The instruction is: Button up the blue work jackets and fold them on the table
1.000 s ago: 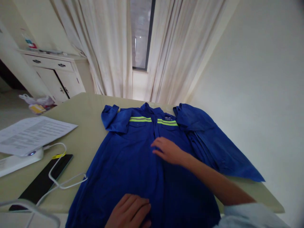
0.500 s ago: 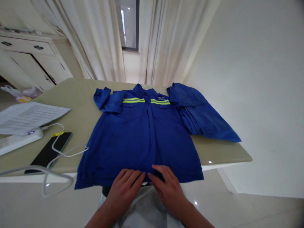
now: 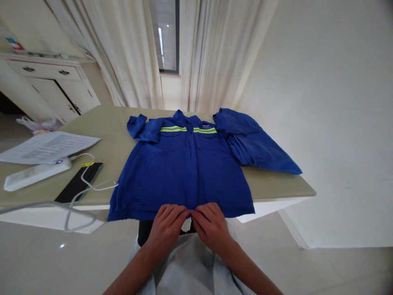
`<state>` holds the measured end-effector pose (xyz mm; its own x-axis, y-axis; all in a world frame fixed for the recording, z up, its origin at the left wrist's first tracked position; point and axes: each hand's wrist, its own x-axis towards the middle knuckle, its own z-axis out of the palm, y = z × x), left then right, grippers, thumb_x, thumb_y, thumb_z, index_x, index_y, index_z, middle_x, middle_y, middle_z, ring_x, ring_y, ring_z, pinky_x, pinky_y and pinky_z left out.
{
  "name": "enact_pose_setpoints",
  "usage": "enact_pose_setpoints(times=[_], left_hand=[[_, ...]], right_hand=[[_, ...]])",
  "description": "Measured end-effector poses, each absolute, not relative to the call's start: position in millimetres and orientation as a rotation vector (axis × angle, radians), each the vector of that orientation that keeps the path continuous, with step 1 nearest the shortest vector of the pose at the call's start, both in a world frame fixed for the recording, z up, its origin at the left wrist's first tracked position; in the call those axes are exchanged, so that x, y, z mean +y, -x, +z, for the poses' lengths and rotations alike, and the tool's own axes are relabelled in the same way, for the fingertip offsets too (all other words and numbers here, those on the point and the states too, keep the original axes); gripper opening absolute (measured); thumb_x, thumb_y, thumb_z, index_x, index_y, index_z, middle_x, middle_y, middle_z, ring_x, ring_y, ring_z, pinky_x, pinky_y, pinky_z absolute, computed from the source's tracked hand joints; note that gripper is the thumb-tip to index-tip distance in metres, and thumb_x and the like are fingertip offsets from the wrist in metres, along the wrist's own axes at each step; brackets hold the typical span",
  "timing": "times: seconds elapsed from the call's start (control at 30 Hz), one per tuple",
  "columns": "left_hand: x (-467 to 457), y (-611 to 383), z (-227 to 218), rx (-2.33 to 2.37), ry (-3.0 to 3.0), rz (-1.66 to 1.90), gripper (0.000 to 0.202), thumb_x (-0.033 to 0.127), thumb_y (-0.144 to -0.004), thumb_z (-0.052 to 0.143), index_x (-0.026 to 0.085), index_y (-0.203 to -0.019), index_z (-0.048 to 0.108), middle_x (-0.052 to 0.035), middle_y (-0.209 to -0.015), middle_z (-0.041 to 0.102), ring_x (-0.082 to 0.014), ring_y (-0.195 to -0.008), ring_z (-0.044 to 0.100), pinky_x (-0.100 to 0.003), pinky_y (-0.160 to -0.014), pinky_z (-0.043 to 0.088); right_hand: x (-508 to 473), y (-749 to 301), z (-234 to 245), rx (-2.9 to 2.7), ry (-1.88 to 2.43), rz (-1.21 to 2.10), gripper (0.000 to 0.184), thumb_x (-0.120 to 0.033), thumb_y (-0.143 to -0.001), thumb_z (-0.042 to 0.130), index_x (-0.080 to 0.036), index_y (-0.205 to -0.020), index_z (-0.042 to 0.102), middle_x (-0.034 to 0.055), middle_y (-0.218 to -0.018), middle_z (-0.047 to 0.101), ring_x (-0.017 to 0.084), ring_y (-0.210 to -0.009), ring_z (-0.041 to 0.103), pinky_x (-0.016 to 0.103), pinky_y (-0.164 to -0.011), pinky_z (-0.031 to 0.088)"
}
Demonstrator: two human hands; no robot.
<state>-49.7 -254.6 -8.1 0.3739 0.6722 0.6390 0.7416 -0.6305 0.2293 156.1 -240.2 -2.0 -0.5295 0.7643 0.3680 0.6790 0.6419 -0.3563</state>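
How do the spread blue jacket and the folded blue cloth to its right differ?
The jacket lies spread out; the folded cloth is stacked in layers.
The jacket shows yellow-green stripes; the folded cloth shows none.
The left hand and right hand touch the jacket's hem; neither touches the folded cloth.
Both are blue and lie on the table.

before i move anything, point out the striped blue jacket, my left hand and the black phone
Striped blue jacket (image 3: 176,170), head view: front panel, below the stripes.
Left hand (image 3: 166,226), head view: back of the hand.
Black phone (image 3: 74,185), head view: its dark face.
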Motion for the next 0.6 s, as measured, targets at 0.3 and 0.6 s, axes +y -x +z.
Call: enact_pose_setpoints(times=[0.3, 0.6], left_hand=[[-246.7, 56.3, -16.9, -1.102, 2.467, -0.912, 0.036, 0.014, -0.108, 0.036, 0.017, -0.111, 0.072, -0.006, -0.109, 0.077, -0.0203, -0.101, 0.067, -0.038, -0.101, 0.046], [-225.0, 46.6, -49.6, -0.937, 2.297, -1.093, 0.028, 0.021, -0.106, 0.051, 0.025, -0.088, 0.073, 0.0049, -0.114, 0.08, -0.0129, -0.114, 0.069, -0.036, -0.132, 0.027]], right_hand=[[-182.7, -175.2, 45.0, -2.445, 1.092, 0.472, 0.025, -0.037, -0.1, 0.064, -0.023, -0.119, 0.071, 0.0072, -0.113, 0.071, 0.023, -0.107, 0.063, 0.039, -0.1, 0.048], [118.0, -96.8, 75.3, -2.019, 1.856, 0.391, 0.056, -0.061, -0.101, 0.057, -0.012, -0.124, 0.068, 0.0183, -0.127, 0.071, 0.03, -0.116, 0.068, 0.036, -0.094, 0.051]])
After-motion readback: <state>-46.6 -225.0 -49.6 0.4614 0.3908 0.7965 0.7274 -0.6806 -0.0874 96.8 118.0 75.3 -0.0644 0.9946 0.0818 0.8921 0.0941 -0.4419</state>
